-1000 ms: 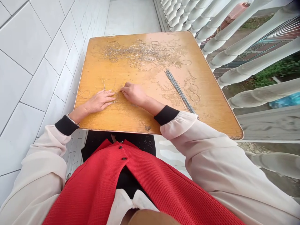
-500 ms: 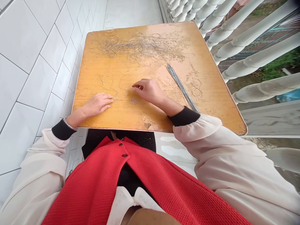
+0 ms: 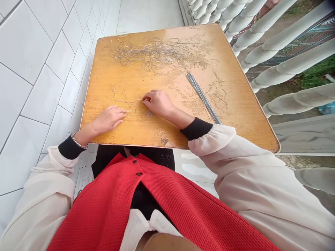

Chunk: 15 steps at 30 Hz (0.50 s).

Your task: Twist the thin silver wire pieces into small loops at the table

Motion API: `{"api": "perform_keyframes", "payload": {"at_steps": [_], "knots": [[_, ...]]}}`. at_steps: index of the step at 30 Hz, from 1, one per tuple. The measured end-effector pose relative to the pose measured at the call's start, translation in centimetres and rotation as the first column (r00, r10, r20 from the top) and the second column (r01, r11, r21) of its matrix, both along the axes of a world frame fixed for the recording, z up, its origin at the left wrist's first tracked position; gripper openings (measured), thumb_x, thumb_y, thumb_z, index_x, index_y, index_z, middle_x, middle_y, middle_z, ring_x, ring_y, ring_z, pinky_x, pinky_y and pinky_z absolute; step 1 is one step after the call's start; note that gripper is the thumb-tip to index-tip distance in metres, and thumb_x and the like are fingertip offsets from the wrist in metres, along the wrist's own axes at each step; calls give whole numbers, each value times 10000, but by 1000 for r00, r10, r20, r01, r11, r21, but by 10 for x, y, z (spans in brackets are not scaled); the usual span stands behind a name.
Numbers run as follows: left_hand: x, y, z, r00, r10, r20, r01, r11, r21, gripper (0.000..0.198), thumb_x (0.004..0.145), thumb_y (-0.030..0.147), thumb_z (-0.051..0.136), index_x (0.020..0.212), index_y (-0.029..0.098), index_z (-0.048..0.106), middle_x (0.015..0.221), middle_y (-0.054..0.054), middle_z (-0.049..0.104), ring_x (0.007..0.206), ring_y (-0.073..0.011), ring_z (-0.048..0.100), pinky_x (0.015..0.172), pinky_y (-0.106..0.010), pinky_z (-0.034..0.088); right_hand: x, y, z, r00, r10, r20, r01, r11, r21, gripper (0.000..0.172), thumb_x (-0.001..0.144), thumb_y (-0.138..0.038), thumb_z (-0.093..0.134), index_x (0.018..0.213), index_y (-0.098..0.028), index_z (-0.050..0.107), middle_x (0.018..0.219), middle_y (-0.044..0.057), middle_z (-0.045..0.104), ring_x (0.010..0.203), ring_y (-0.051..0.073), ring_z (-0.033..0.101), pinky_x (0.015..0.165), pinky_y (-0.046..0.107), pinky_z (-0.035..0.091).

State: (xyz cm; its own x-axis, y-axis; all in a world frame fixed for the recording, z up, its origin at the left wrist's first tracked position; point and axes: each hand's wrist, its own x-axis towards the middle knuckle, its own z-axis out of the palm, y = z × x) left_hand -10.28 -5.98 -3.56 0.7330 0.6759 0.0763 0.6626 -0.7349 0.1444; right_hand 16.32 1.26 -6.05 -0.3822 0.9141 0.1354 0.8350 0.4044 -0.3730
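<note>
My left hand (image 3: 109, 119) lies flat on the table with its fingers stretched out, the fingertips touching a small group of thin wires (image 3: 128, 102). These wires are loosely bent, and some run beneath the fingers. My right hand (image 3: 158, 103) is closed in a pinch just to the right of them, low over the wood. A very fine wire seems to come from its fingertips, though most of it is too faint to follow. Right of that hand, a bundle of straight grey wires (image 3: 200, 92) lies slanted, its near end partly behind my right sleeve.
A tangle of curled thin wire (image 3: 154, 52) spreads over the far part of the worn wooden table (image 3: 125, 134). One looped piece (image 3: 220, 98) lies right of the bundle. A white tiled wall (image 3: 39, 94) borders the left, white balusters (image 3: 282, 48) the right.
My right hand has shifted slightly left, closer to the left hand, still pinched. The fine curved wire between the hands has changed position. My left hand has barely moved.
</note>
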Motion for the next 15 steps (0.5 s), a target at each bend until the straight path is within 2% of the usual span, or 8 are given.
{"api": "perform_keyframes", "payload": {"at_steps": [9,15], "knots": [[1,1,-2,999,40,0,-40,999,8,286,1017,155,561,1209,144,772,1338,-155,763,1207,-290,732,1058,-485,547,-20,-21,17,959,-167,228,188,980,-73,358,966,-172,460,1158,-91,751,1135,246,775,1040,387,734,872,458,537],[1,0,-4,993,116,-32,-116,993,10,295,1024,153,555,1243,126,751,1370,-153,749,1246,-287,727,1093,-471,546,-22,-28,19,930,-187,317,223,971,-82,370,940,-153,443,1162,-31,714,1098,307,753,1031,405,729,834,449,537]]}}
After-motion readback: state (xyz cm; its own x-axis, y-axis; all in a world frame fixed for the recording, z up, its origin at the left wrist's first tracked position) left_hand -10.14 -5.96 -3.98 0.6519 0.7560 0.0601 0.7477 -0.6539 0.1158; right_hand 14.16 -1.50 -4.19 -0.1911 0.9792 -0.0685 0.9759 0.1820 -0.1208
